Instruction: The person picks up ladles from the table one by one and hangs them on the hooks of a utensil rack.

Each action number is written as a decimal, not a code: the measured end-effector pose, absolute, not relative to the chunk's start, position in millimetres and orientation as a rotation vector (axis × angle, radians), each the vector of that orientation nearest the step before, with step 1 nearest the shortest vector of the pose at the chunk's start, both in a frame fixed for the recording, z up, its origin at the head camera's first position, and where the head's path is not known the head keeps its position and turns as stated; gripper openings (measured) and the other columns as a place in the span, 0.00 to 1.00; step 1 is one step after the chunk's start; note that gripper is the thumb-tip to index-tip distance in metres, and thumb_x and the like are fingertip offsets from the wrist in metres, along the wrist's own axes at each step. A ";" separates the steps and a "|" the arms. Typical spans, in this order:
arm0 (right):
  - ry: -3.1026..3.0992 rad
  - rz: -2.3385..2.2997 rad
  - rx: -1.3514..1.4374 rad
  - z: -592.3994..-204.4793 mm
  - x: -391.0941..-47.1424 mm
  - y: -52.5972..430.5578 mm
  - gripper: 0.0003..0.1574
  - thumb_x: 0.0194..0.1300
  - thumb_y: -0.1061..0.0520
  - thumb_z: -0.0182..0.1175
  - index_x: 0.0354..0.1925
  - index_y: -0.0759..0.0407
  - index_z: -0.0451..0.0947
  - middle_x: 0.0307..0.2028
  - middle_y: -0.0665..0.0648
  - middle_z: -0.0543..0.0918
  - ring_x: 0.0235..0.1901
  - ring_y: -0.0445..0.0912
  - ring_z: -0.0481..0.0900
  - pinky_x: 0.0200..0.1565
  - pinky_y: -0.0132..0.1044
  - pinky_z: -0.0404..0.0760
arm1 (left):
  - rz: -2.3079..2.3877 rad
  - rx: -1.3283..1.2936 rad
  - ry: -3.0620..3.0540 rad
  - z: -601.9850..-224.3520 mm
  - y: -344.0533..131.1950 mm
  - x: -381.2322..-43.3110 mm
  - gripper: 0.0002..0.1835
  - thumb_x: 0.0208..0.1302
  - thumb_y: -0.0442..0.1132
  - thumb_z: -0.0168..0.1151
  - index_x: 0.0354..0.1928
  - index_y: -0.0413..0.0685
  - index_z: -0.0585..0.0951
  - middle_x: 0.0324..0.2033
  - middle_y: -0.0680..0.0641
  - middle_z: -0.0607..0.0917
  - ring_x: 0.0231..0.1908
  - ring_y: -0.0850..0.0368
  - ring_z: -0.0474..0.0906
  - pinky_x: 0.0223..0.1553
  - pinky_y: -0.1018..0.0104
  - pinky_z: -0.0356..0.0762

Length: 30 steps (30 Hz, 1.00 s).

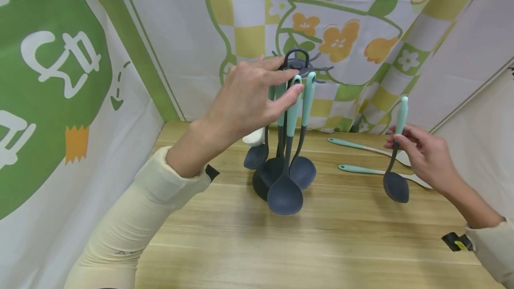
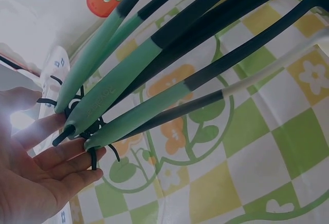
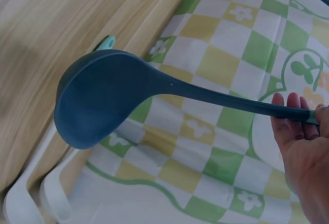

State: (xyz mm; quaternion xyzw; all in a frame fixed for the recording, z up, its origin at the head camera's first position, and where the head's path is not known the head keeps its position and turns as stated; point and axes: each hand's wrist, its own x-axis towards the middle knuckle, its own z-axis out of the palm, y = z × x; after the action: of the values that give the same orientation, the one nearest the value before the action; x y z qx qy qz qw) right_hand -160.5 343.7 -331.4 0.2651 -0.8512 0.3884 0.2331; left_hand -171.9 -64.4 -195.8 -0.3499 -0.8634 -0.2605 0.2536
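Note:
A dark utensil rack point(image 1: 296, 63) with a looped top and hooks stands mid-table. Mint-handled dark ladles hang from it, the nearest ladle point(image 1: 285, 195) facing the front, with a smaller ladle point(image 1: 255, 157) at the left. My left hand point(image 1: 250, 95) is at the rack's top, fingers extended against the hooks and handle ends; the left wrist view shows those fingers behind a mint handle point(image 2: 115, 88). Off to the right, my right hand point(image 1: 431, 155) pinches another ladle point(image 1: 396, 187) near where its mint grip meets the dark shaft. This ladle is raised with its bowl downward.
Two mint-handled utensils with white ends, an upper one point(image 1: 348, 143) and a lower one point(image 1: 361, 170), lie on the wooden table point(image 1: 225, 244) beside my right hand. Part of a white utensil point(image 1: 254, 138) shows behind the rack. A patterned cloth point(image 1: 249, 41) hangs behind the table.

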 end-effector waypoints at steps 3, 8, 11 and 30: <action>-2.334 1.070 0.745 -329.1 -161.1 339.3 0.14 0.70 0.81 0.57 0.51 0.78 0.82 0.40 0.39 0.88 0.39 0.28 0.88 0.44 0.23 0.85 | -0.717 -0.953 -2.347 -195.9 -65.2 -172.5 0.17 0.75 0.47 0.65 0.57 0.47 0.89 0.62 0.36 0.83 0.64 0.40 0.82 0.72 0.46 0.72; -2.327 1.066 0.758 -324.0 -161.2 330.5 0.15 0.69 0.81 0.57 0.51 0.77 0.82 0.40 0.41 0.88 0.39 0.28 0.88 0.44 0.23 0.85 | -0.726 -0.959 -2.349 -195.8 -66.5 -174.1 0.17 0.74 0.48 0.66 0.57 0.48 0.90 0.62 0.36 0.84 0.64 0.38 0.81 0.69 0.42 0.75; -2.321 1.055 0.764 -321.3 -161.4 325.3 0.16 0.69 0.81 0.58 0.52 0.77 0.83 0.41 0.40 0.88 0.39 0.28 0.88 0.44 0.22 0.85 | -0.728 -0.962 -2.356 -195.2 -67.3 -175.3 0.17 0.74 0.49 0.66 0.57 0.49 0.90 0.62 0.37 0.84 0.64 0.38 0.81 0.69 0.40 0.75; -2.311 1.036 0.831 -306.6 -163.9 291.3 0.17 0.68 0.80 0.59 0.52 0.73 0.84 0.39 0.50 0.90 0.40 0.30 0.88 0.45 0.21 0.84 | -0.831 -1.072 -2.276 -197.0 -73.7 -185.6 0.16 0.73 0.45 0.66 0.54 0.43 0.89 0.58 0.36 0.85 0.61 0.43 0.84 0.51 0.64 0.86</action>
State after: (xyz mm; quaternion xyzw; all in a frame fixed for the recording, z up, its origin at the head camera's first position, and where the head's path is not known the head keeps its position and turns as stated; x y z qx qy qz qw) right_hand -163.9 291.3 -306.6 0.3029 -0.8426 0.3776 0.2360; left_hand -185.6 -73.7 -197.0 -0.3925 -0.8331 -0.3043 0.2434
